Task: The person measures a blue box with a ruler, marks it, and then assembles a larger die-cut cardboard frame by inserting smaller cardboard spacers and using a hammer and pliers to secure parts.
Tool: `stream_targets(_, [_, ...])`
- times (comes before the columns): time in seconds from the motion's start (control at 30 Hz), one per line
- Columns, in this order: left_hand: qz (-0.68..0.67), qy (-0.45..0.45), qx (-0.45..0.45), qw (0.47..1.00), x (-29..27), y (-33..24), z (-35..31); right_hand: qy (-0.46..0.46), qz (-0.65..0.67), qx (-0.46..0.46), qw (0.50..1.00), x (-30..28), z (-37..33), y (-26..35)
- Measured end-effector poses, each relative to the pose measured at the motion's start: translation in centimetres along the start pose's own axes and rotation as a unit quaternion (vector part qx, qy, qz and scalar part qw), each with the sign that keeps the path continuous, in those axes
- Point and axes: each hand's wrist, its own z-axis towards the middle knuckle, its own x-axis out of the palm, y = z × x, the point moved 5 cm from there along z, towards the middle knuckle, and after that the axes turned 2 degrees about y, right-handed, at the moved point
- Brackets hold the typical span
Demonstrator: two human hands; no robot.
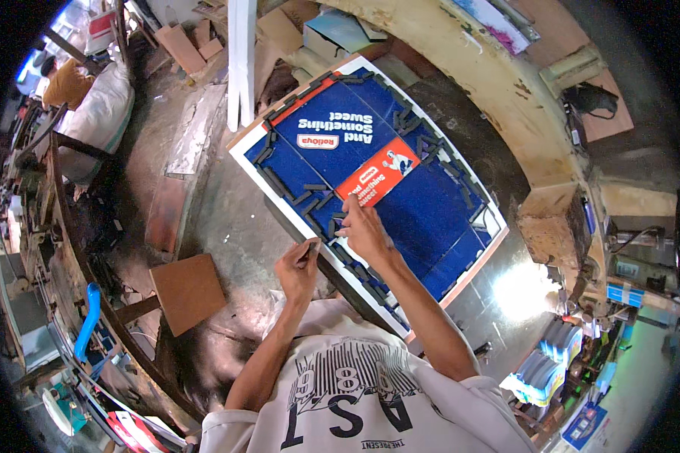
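A blue panel with a white border and orange patches lies in front of me. Many short dark grey strips sit along its edges, some in loose clusters. My left hand is just off the panel's near-left edge, its fingers closed around a small dark strip. Over the panel, my right hand reaches to the lower end of the orange label. Its fingers are apart and I see nothing between them. The strips directly under that hand are partly hidden.
A white post rises beyond the panel's far-left corner. A brown square board is on the left, near a curved blue handle-like piece. Wrapped blue-and-white packs stand at the lower right. A long worn beam curves along the right.
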Motion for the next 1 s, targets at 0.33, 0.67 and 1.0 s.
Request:
stream_targets(0.33, [0.032,0.007,0.014,0.999,0.0,-0.2,0.4,0.032,-0.129,0.010,0.991,0.0,1.4,1.2])
stream_targets(0.67, [0.002,0.021,0.011,1.000,-0.4,0.4,0.9,0.082,-0.075,0.012,0.994,-0.5,0.4,2.5])
stream_targets(1.0, [0.086,0.044,-0.013,0.995,-0.5,-1.6,0.9,-0.031,0.125,-0.023,0.991,-2.2,-1.5,0.0])
